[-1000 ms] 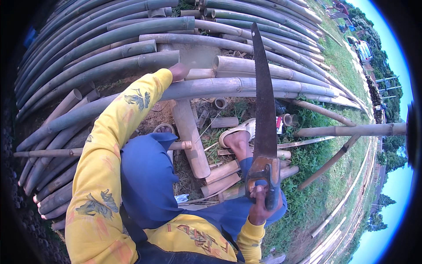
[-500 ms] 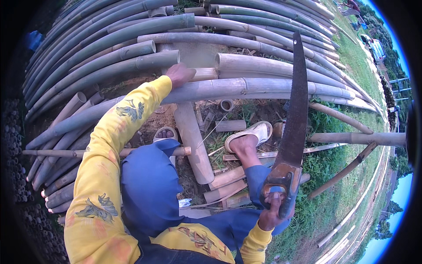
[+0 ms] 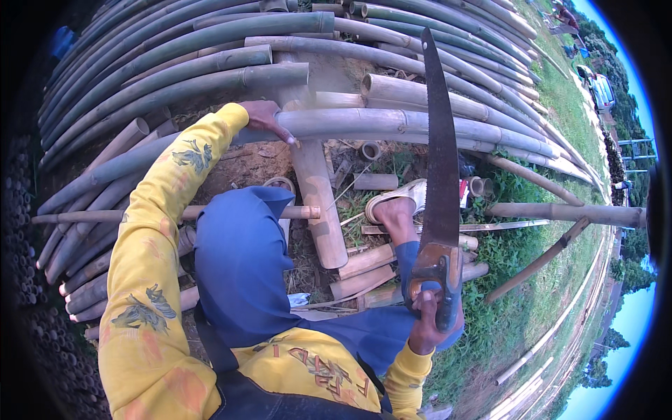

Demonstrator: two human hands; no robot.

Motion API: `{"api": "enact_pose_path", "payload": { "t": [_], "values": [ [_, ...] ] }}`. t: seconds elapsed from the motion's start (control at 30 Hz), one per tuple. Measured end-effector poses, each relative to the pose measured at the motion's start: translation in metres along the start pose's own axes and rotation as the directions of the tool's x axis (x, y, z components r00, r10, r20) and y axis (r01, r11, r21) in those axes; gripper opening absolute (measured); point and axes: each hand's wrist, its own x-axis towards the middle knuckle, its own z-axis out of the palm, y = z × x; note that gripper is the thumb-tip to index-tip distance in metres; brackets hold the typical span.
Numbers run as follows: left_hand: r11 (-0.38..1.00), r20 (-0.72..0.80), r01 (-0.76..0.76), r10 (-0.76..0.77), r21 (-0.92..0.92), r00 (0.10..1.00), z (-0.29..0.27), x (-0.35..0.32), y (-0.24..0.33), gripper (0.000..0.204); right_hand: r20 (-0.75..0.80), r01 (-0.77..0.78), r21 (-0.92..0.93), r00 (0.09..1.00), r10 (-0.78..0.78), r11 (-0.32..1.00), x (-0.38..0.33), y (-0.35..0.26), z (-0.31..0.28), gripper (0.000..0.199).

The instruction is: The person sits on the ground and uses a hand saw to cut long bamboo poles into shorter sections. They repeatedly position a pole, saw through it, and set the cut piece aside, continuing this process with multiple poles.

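Left hand (image 3: 268, 119) bent over the long bamboo pole (image 3: 364, 120), one digit down along its near edge; other fingers hidden, so I can't tell how tight the hold is. Right hand (image 3: 425, 322) closed round the handle of a hand saw (image 3: 439, 161), near the right knee, blade up, tip away from the worker. Blade crosses in front of the pole from where I stand; looks raised clear of it, contact not certain.

Pole lies across the far part of a thick bamboo log (image 3: 322, 210); the log's near end sits between the legs. Blue trousers (image 3: 238, 266), right foot (image 3: 395, 211) in a light sandal. Beside the log's right edge: split bamboo pieces (image 3: 367, 260) and a short bamboo ring (image 3: 370, 150). Beyond the pole's far edge, rows of poles (image 3: 210, 31); off right, a propped bar (image 3: 560, 213) over grass.

Risks, my judgement: round pole on round log could roll if the left hand's hold is loose. Smooth skin could make the teeth skid toward those fingers if the blade met it there. A slack right grip could drop the saw onto the knee or foot. Loose pieces could turn underfoot.
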Motion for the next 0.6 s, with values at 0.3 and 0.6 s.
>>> {"api": "enact_pose_path", "payload": {
  "t": [0.3, 0.6],
  "values": [
    [0.956, -0.298, 0.035, 0.056, 0.292, 0.953, 0.024, -0.035, -0.002, 0.057, 0.131, 0.067, -0.022, 0.989, -0.064, 0.997, 0.002, 0.024, 0.039, 0.011],
    [0.904, -0.578, 0.131, 0.144, 0.407, 0.803, 0.043, -0.053, -0.066, 0.058, 0.257, 0.022, 0.077, 0.965, -0.041, 0.997, 0.008, 0.085, 0.094, 0.012]
  ]
}}
